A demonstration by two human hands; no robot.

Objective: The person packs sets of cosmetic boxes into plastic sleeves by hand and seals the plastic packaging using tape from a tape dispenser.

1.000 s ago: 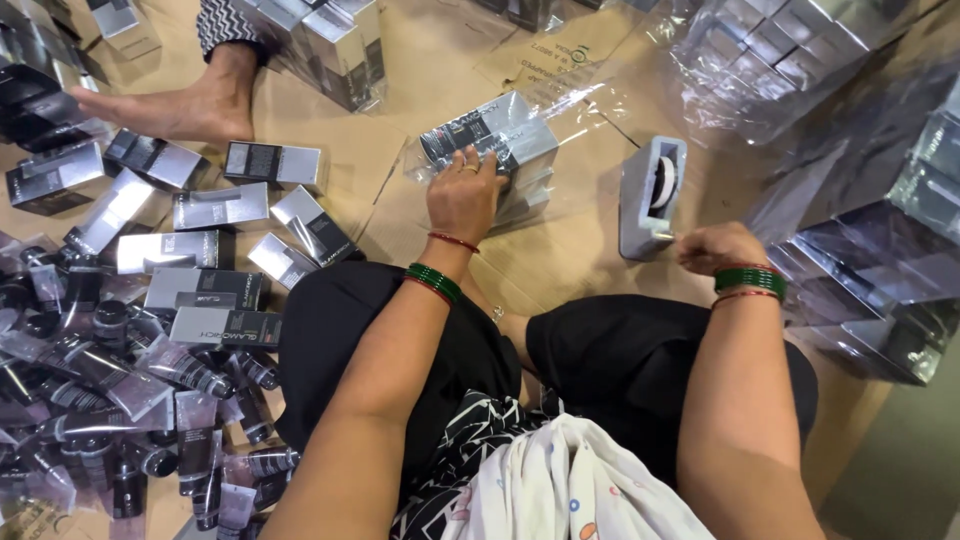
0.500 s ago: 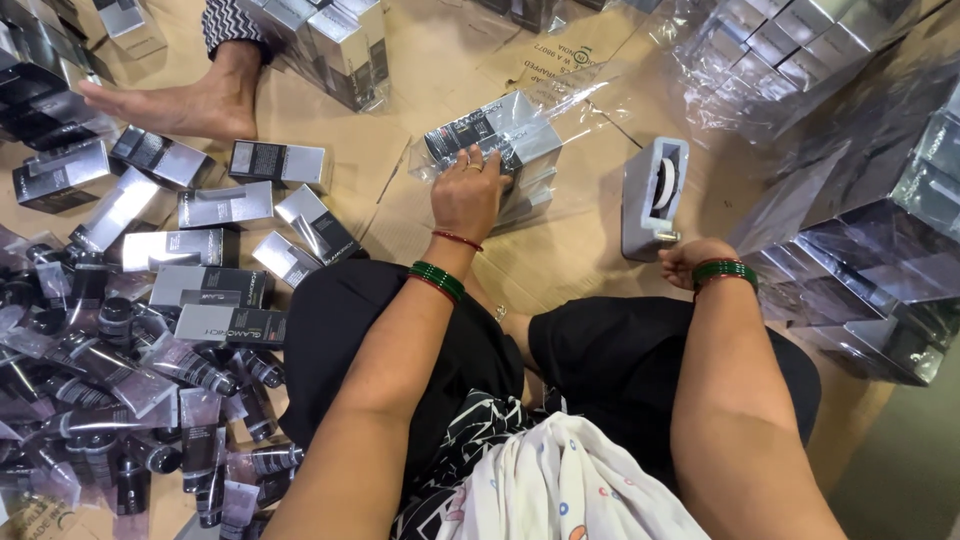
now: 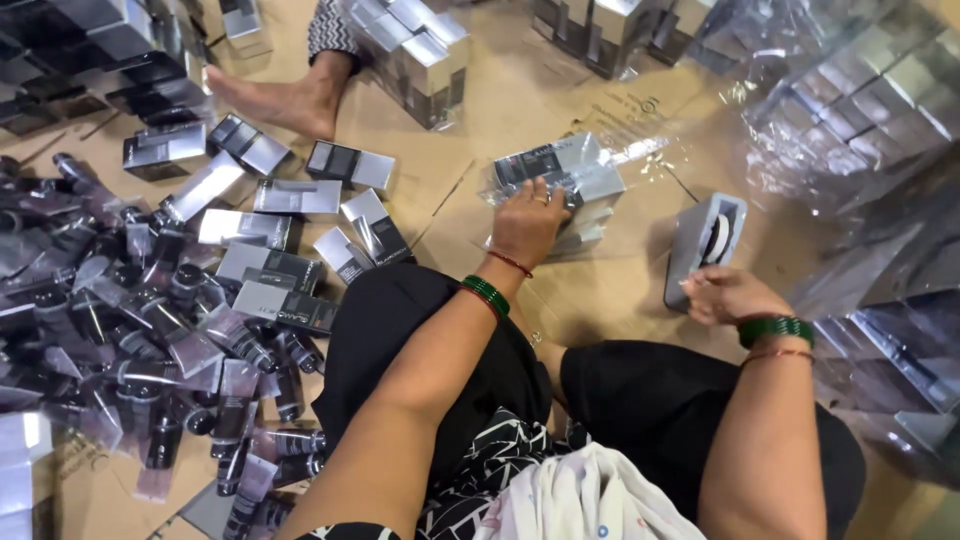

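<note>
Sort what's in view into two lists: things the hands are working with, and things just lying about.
In hand:
- left hand pressing on the plastic-wrapped bundle of boxes
- right hand beside the grey tape dispenser

Lying about:
- loose silver and black boxes
- pile of dark tubes
- wrapped stacks
- another person's bare foot

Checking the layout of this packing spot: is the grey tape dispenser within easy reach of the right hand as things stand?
Probably yes. The right hand hovers right beside the grey tape dispenser, with only bare cardboard floor between them. The left hand rests on the wrapped bundle of boxes, clear of that path.
</note>
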